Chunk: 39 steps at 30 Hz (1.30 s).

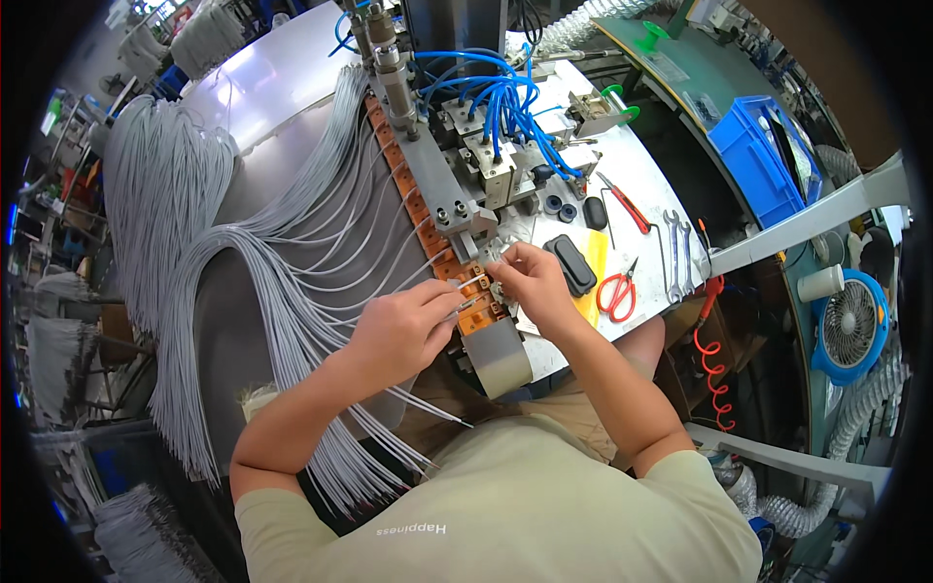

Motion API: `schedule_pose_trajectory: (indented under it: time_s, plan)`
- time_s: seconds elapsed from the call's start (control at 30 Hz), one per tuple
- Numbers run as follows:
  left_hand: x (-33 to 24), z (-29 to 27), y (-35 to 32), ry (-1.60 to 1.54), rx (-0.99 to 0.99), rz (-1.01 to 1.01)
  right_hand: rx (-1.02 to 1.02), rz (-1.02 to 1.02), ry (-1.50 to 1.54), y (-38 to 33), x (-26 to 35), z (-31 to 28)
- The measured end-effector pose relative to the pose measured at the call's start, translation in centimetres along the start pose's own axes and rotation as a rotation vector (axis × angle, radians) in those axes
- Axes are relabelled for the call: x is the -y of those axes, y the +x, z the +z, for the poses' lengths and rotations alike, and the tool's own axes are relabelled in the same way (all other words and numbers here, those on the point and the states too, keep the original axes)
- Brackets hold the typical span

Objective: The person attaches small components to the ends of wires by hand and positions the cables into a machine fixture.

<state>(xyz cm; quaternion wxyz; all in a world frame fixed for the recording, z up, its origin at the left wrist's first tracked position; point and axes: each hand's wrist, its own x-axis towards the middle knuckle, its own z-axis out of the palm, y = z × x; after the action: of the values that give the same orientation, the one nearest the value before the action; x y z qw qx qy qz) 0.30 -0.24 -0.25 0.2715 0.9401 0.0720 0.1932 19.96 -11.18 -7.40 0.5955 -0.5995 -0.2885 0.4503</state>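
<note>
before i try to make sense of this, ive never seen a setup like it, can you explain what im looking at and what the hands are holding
There's no robot here: a person works bare-handed, seen from a wide fisheye camera on their head, so straight edges bend.

The metal machine with bright blue tubes stands beside a long row of orange-brown blocks. Long, thin grey cables hang in thick bundles at the left, some reaching the blocks.

The left hand seems to pinch a thin pale cable end in its fingers. The right hand works close by; what its fingers hold is too small to tell.

On the white tabletop at the right lie red-handled scissors, a black oblong object and silver metal wrenches.
</note>
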Motion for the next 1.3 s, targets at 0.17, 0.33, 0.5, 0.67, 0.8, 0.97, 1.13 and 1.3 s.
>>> schedule_pose_trajectory:
  time_s: [0.17,0.33,0.5,0.67,0.8,0.97,1.13,1.3]
  plan:
    - [-0.1,0.0,-0.4,0.084,0.096,-0.062,-0.051,0.015,0.014,-0.5,-0.3,0.6]
    - [-0.6,-0.3,-0.3,0.117,0.141,-0.09,-0.081,-0.092,-0.119,-1.0,0.5,1.0]
    - [-0.5,-0.3,-0.5,0.106,0.12,-0.094,-0.024,-0.003,-0.054,-0.1,0.1,0.4]
    - [0.4,0.2,-0.4,0.054,0.033,-0.051,-0.064,0.005,0.042,0.0,-1.7,0.6]
    - [0.7,-0.5,0.0,-0.101,0.056,-0.164,-0.168,-0.054,-0.122,-1.1,-0.1,0.6]
    - [0.6,-0.9,0.0,-0.513,0.095,-0.451,-0.174,-0.197,-0.303,-5.8,2.4,1.9]
    - [0.6,-1.0,0.4,-0.785,0.134,-0.497,-0.122,-0.849,-0.691,-5.4,2.3,3.4]
    - [0.1,-0.5,0.2,-0.585,0.108,-0.393,-0.125,-0.769,-0.615,-4.9,2.3,3.4]
